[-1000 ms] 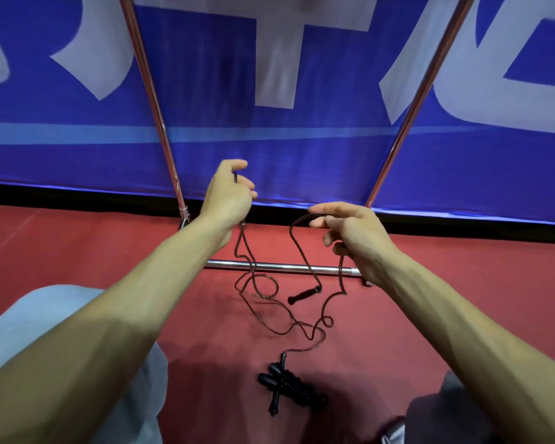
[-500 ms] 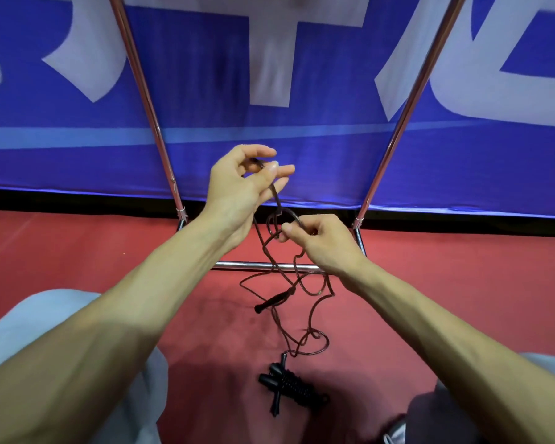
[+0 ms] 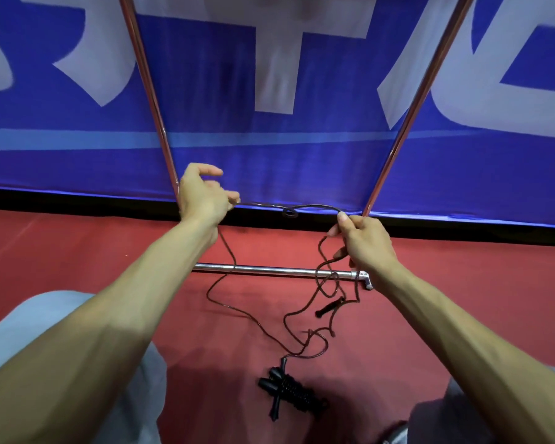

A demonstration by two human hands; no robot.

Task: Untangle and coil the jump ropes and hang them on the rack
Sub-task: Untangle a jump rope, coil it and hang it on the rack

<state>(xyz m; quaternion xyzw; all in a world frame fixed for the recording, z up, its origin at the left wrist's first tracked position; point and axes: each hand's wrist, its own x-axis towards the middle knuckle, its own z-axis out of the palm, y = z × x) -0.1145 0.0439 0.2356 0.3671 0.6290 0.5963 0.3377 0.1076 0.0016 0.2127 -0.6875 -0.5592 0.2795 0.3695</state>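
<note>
Black rope (image 3: 314, 206): stretched between my two hands, with a small kink (image 3: 289, 214) midway; the rest hangs in loose loops toward the red floor (image 3: 109, 251).
Left hand (image 3: 202, 200): fingers curled, pinching the rope.
Right hand (image 3: 364, 241): fingers closed round the rope.
Handle (image 3: 329, 307): below my right hand, among the loops.
Rack (image 3: 269, 269): its low bar runs behind the hanging loops.
Second rope (image 3: 289, 390): bundled on the floor, nearest me.

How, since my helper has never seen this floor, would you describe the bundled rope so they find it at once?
From the blue banner drop to the rack's chrome bar low over the red floor. Nearer the camera than the bar lies a black bundle. Unlike the loose rope between left hand and right hand, and a stray handle, it is wound tight, handles crossed.
</note>
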